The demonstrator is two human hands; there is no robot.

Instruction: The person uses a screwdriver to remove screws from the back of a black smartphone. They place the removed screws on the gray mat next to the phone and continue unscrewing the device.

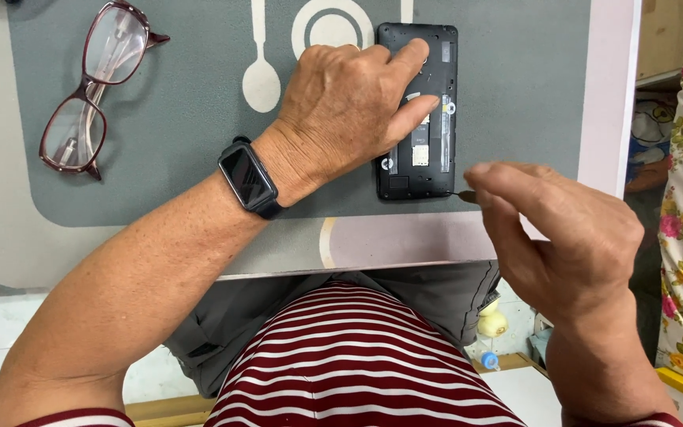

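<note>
With the left hand point(341, 111) pressing the opened phone point(418, 111) flat, keep the right hand point(563, 229), pinched on the thin tool point(463, 194), low and steady at its corner.

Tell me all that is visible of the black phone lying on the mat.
The black phone lies flat and back-up on the grey mat, its long side running away from the person. Its back cover is off, so the dark plastic frame, small screw holes and a pale label in the inner bay show. The left hand rests on it, fingers pressing its upper and middle part. The right hand pinches a thin tool whose tip is at the phone's lower right corner.
</note>
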